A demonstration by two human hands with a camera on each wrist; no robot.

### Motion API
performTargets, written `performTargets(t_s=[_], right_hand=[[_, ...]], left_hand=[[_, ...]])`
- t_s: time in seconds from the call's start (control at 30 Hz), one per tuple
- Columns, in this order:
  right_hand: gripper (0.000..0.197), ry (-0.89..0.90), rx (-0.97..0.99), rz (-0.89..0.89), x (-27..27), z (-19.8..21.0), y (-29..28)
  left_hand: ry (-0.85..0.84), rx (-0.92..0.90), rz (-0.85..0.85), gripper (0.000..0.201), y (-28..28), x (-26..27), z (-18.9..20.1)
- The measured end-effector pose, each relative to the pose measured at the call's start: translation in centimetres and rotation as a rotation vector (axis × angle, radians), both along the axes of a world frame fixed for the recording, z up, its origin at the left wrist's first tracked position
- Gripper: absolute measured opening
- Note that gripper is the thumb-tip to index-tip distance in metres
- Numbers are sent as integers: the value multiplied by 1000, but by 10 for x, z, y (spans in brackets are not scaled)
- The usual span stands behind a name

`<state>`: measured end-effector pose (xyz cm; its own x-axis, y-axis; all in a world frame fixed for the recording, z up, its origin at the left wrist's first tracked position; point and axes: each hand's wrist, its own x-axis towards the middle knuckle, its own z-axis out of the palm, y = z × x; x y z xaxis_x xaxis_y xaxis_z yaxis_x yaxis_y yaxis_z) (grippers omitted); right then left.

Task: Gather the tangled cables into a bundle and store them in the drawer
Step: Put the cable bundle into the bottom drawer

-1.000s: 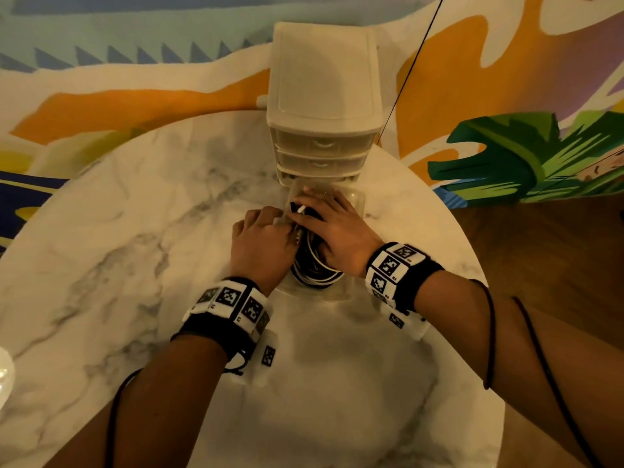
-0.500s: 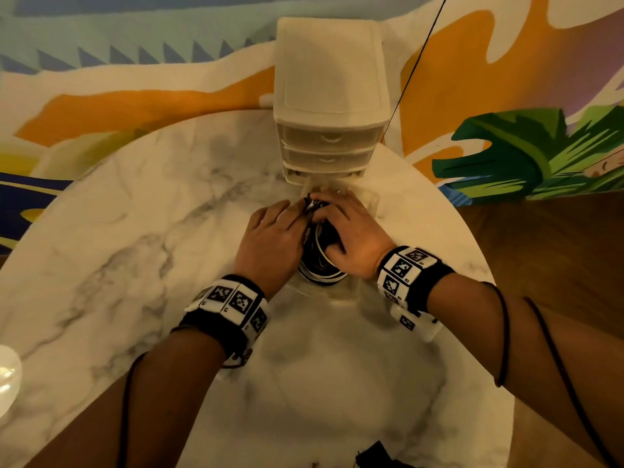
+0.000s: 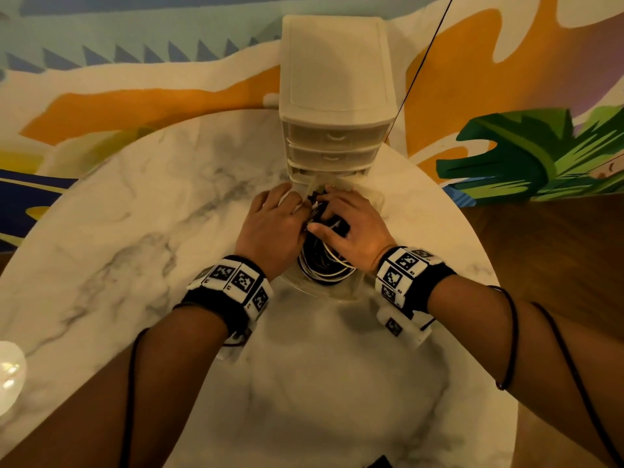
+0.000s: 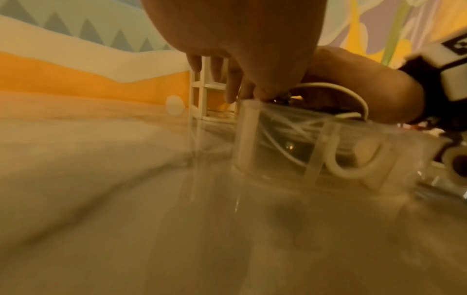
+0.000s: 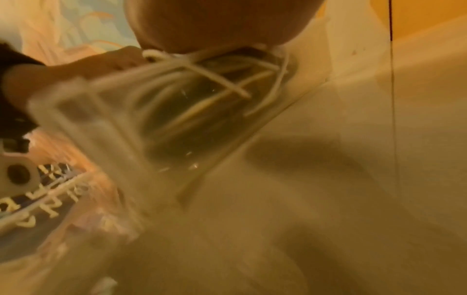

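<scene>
A coil of black and white cables (image 3: 324, 265) lies in the clear bottom drawer (image 3: 341, 293), which is pulled out of the white drawer unit (image 3: 334, 69). My left hand (image 3: 277, 214) lies flat along the coil's left side, fingertips (image 4: 231, 93) at the drawer's rim. My right hand (image 3: 351, 224) spreads over the top of the coil and presses on it, thumb stretched left. In the wrist views the white strands (image 4: 290, 127) (image 5: 215, 83) show through the clear drawer wall (image 4: 248, 139) (image 5: 101, 129). The hands cover the far end of the coil.
The unit stands at the far edge of a round marble table (image 3: 135, 265), with two shut drawers (image 3: 336, 136) above. A thin black wire (image 3: 422, 62) hangs beside its right side. A white object (image 3: 8, 369) sits at the table's left edge. Wooden floor (image 3: 557, 248) lies right.
Both hands have slid forward over the coil toward the drawer unit. The left hand's fingers have gone from curled to flat beside the cables.
</scene>
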<state>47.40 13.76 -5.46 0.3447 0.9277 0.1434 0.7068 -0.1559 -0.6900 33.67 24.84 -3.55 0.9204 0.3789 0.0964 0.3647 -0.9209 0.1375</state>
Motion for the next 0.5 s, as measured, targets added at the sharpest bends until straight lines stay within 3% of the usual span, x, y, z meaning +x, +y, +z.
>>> performTargets(t_s=[0.17,0.3,0.4,0.5], right_hand=[[36,54,60,-52,-3,3,6],[34,48,20,-77,-2,0,6],[39,-48,54,-14,-2,-6,2],[31,-148,164,81,-3,-10,0]], left_hand=[[-72,-143,-9,28,17,10,0],[-95,-150,-31,13,20,19,-2],[-119,-226,-23,20,17,23,-7],[-158,-314,-11,30,17,25,-12]])
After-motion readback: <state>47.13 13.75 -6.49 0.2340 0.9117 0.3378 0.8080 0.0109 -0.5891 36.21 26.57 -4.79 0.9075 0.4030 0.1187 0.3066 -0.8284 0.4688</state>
